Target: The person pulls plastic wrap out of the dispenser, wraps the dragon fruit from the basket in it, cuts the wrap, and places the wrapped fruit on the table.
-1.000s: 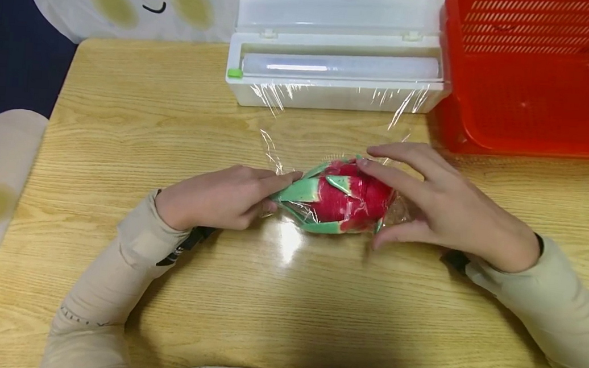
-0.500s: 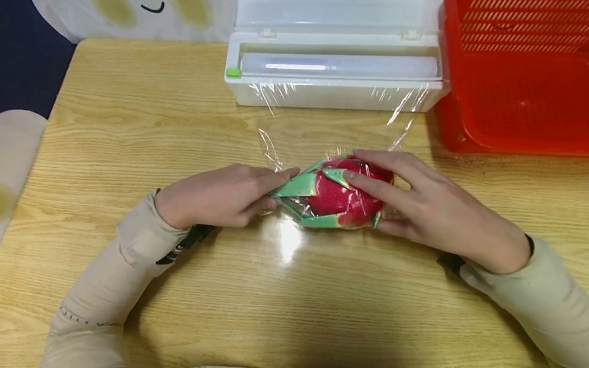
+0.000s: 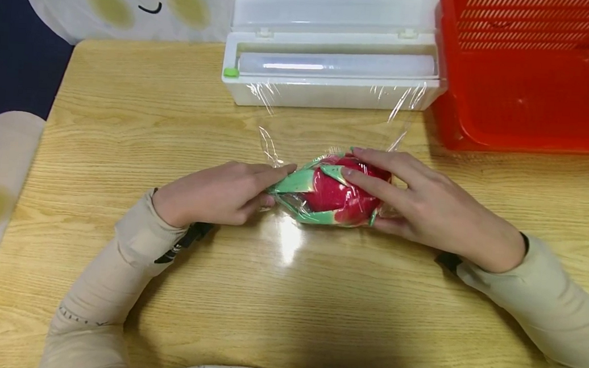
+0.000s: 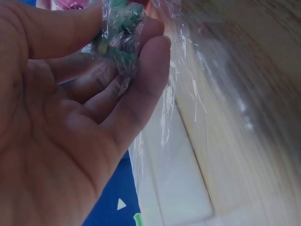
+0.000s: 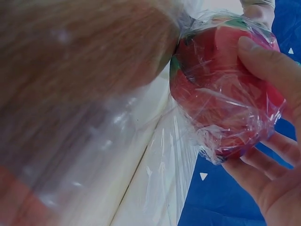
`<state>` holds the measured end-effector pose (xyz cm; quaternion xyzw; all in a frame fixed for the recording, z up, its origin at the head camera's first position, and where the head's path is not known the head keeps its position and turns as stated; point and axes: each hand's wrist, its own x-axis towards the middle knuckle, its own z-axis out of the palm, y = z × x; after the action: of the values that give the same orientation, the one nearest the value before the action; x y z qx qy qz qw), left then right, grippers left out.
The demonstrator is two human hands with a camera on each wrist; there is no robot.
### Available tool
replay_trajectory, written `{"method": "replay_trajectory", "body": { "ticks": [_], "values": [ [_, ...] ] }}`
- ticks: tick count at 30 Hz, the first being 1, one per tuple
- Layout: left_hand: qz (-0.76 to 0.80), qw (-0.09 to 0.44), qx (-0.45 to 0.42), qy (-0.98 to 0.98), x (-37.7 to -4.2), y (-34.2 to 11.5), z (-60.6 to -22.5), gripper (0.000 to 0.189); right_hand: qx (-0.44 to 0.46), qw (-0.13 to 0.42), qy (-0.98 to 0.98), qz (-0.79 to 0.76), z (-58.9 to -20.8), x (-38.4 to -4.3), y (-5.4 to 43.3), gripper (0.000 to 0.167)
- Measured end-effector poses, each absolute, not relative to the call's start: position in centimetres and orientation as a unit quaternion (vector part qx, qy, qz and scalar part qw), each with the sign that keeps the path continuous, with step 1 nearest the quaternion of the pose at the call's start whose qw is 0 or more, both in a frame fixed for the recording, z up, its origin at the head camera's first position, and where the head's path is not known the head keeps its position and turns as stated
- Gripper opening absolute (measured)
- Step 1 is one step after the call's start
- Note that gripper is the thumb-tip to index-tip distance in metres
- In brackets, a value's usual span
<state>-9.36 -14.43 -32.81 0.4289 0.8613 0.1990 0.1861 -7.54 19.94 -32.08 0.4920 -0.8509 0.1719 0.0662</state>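
Observation:
A red dragon fruit [image 3: 324,194] with green scales lies in front of me, wrapped in clear cling film. My left hand [image 3: 217,193] pinches its green, film-covered tip between thumb and fingers; the left wrist view shows the bunched tip [image 4: 120,35] there. My right hand [image 3: 426,202] grips the rounded end, fingers over the top and thumb on the near side. In the right wrist view crinkled film covers that end of the dragon fruit [image 5: 221,94]. A sheet of cling film [image 3: 329,124] still joins the fruit to the roll [image 3: 336,64] behind it.
The white cling film box [image 3: 331,98] stands lid-up at the back of the wooden table [image 3: 151,100], with a green slider [image 3: 231,72] at its left end. To its right sits a red plastic basket [image 3: 531,101]. A cloth with smiling faces [image 3: 138,2] hangs beyond the table.
My right hand has moved left and closed from a loose spread onto the rounded end of the dragon fruit. The left hand keeps its pinch on the tip.

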Motion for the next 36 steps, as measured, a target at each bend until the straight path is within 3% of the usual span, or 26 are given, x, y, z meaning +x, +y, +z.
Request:
{"method": "replay_trajectory", "body": {
  "ticks": [21,31,36],
  "values": [
    [0.171,0.174,0.438,0.865,-9.5,-15.1,-31.9,0.061,0.494,0.071,-0.848,0.175,-32.0,-7.6,19.9,0.097],
    [0.206,0.072,0.476,0.852,-9.6,-15.0,-31.7,0.052,0.494,0.072,-0.848,0.178,-31.9,-7.7,19.8,0.096],
    [0.233,0.063,0.482,0.842,-10.2,-15.2,-31.9,0.048,0.492,0.073,-0.850,0.173,-31.9,-7.5,19.8,0.095]
  ]
}}
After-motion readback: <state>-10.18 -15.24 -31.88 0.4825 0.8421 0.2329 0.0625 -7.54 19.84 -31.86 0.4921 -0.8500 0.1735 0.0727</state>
